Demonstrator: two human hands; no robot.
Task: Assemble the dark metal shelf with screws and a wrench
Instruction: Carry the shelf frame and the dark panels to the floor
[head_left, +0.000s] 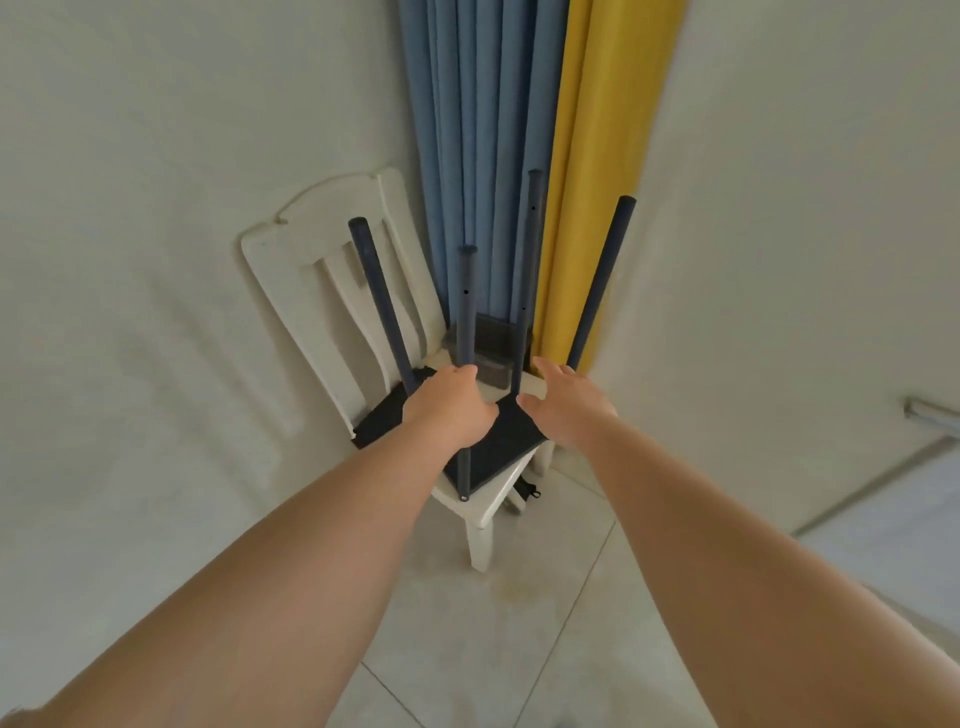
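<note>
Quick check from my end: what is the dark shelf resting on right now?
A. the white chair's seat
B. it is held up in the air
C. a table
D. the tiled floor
A: the shelf panel lies on the white chair seat, its four poles pointing up.

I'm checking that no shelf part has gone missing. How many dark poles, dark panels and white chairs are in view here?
Dark poles: 4, at and
Dark panels: 1, the shelf panel lying on the chair seat
White chairs: 1, the chair
Total: 6
</note>
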